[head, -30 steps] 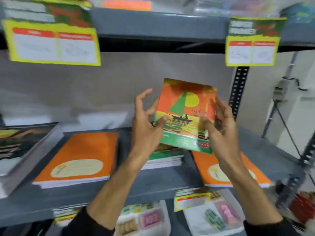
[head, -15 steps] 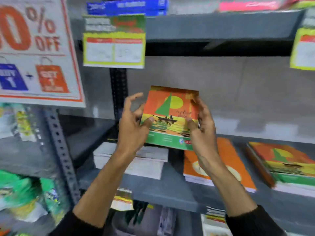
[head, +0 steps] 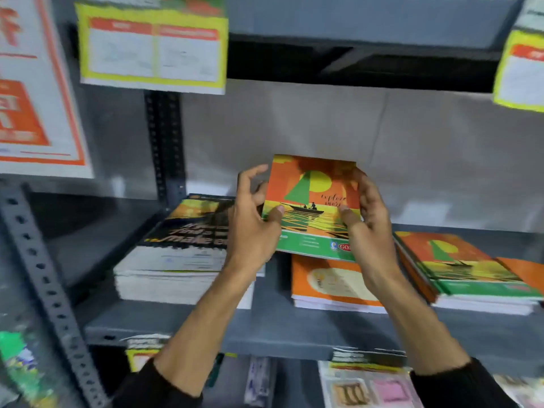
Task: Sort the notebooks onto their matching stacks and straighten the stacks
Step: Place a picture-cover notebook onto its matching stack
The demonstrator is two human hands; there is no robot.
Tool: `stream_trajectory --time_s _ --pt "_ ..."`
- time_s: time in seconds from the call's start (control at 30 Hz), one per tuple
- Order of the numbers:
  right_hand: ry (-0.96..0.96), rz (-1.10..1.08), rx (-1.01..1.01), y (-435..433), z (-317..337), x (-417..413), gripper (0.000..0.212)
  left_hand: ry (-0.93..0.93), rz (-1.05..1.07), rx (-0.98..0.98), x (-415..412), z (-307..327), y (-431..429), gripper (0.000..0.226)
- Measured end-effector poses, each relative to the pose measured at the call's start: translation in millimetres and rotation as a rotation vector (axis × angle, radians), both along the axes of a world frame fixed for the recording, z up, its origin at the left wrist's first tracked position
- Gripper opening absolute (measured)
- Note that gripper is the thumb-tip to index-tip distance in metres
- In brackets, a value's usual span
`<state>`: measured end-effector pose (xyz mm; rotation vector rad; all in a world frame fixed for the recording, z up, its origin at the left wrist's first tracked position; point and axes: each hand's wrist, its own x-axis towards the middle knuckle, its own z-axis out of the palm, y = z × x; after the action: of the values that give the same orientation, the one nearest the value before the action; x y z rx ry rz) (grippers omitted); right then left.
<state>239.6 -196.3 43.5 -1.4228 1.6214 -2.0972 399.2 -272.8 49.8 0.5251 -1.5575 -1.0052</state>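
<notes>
From the head camera, the person holds a sailboat notebook [head: 312, 201] up in front of the grey shelf [head: 294, 337], gripped from both sides. The left hand [head: 253, 225] has its thumb pressed on the cover's left edge, while its other fingers [head: 250, 178] curl loosely apart behind that edge. The right hand [head: 368, 225] clamps the right edge, thumb on the front, fingers wrapped round the back. The notebook tilts slightly, its green bottom strip just above the orange stack [head: 329, 284] lying on the shelf below it.

To the left of that stack sits a thick dark-covered stack [head: 182, 254], partly hidden by the left wrist. To the right lies a matching sailboat stack [head: 459, 266], with another orange cover [head: 524, 272] touching its far side. Yellow-bordered price tags [head: 153, 48] hang from the shelf above, and an orange-and-white sale poster [head: 32, 92] hangs at the far left. Blurred packets show on the lower shelf.
</notes>
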Motion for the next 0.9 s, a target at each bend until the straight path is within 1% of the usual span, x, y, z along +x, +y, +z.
stream_trajectory --time_s 0.1,0.27,0.4,0.47,0.53,0.57,0.63,0.7,0.73,0.77,0.8,0.83,0.87,0.9 --pt "-0.035 -0.055 0.062 41 -3 -59 0.064 0.009 -0.073 0.015 -64 -6 31 0.067" --pt "-0.044 -0.097 0.149 95 -7 -150 0.066 0.015 -0.111 0.047 -158 -17 81 0.064" --pt "-0.026 -0.114 0.243 126 -15 -213 0.070 -0.038 -0.132 0.087 -220 -30 112 0.067" --pt "-0.007 -0.096 0.311 131 -18 -230 0.072 -0.078 -0.105 0.092 -236 -38 119 0.067" --pt "0.056 -0.090 0.391 134 -21 -246 0.069 -0.128 -0.071 0.098 -250 -45 127 0.066" --pt "0.114 -0.112 0.460 134 -25 -250 0.070 -0.160 -0.051 0.088 -254 -50 127 0.066" --pt "0.247 -0.154 0.684 133 -34 -249 0.065 -0.293 0.020 0.030 -251 -56 125 0.063" --pt "0.323 -0.178 0.887 132 -38 -246 0.053 -0.488 0.066 -0.044 -244 -60 123 0.057" --pt "0.320 -0.163 0.924 148 -40 -270 0.050 -0.608 0.098 -0.095 -268 -55 141 0.056" --pt "0.333 -0.142 0.925 151 -40 -275 0.051 -0.696 0.134 -0.123 -272 -52 147 0.055" --pt "0.290 -0.109 0.885 149 -40 -273 0.054 -0.772 0.181 -0.151 -269 -48 147 0.056" --pt "0.224 -0.094 0.809 150 -38 -272 0.057 -0.810 0.227 -0.195 -268 -44 150 0.056" --pt "0.139 -0.099 0.719 155 -35 -272 0.058 -0.795 0.258 -0.228 -268 -40 154 0.056" --pt "0.084 -0.142 0.640 163 -32 -275 0.058 -0.741 0.265 -0.266 -272 -36 161 0.055"
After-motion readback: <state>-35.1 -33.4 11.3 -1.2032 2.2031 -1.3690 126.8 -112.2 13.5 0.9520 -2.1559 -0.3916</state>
